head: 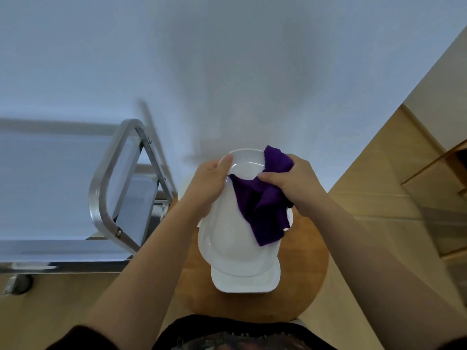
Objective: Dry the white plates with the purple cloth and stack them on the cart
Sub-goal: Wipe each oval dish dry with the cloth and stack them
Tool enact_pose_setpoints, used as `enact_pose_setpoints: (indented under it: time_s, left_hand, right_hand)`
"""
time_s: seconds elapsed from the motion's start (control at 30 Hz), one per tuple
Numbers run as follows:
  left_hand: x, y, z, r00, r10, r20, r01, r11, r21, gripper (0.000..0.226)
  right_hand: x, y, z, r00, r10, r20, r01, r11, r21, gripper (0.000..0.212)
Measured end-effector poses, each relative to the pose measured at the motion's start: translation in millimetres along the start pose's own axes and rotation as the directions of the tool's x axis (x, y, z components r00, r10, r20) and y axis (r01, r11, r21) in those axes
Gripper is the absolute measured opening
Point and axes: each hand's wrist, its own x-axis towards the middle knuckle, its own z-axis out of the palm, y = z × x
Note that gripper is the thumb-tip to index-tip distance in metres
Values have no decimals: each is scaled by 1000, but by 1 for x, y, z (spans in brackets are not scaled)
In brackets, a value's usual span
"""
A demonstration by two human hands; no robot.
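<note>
Two hands are working on one white plate (235, 238) held tilted above a round wooden table (308, 271). Left hand (207, 183) is gripping the plate's left rim, thumb curled over the edge. Right hand (295, 183) is pinching a bunched purple cloth (265, 213) against the plate's upper right side, the cloth hanging down across its face. Below the held plate, another white plate (246, 281) is lying on the table. Left of the hands, a metal cart (101, 188) is standing against a white wall (227, 59).
</note>
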Motion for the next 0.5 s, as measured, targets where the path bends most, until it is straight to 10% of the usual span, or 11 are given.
enact_pose_setpoints:
  time_s: [0.5]
  left_hand:
    - [-9, 3, 10, 868, -276, -413, -56, 772, -633, 33]
  right_hand:
    - [-41, 43, 17, 985, 55, -163, -12, 968, 251, 37]
